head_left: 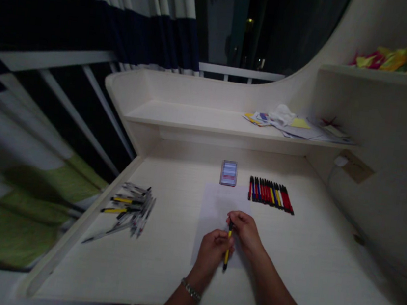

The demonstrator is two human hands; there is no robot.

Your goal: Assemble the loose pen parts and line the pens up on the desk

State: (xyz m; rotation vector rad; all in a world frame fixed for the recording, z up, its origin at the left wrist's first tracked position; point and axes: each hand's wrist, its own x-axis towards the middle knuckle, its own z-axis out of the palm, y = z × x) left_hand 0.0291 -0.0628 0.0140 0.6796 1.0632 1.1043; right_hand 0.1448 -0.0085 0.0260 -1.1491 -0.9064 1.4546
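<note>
A yellow pen (226, 259) with black ends is held upright in the view, over a white sheet of paper (211, 208). My left hand (214, 248) is closed around the pen's middle. The fingers of my right hand (246, 229) pinch its black upper end. Past my right hand lies a neat row of red, blue, yellow and white pens (270, 194) with black caps. To the left is a loose pile of pens (133, 210), mostly clear or grey, with a couple of yellow ones among them.
A phone (229, 173) with a lit screen lies just beyond the paper. The desk (178, 179) has a raised left edge and a back shelf (193, 116) bearing papers (299, 127) and a crumpled tissue (282, 114). A plug with a cord (341, 161) is at the right wall.
</note>
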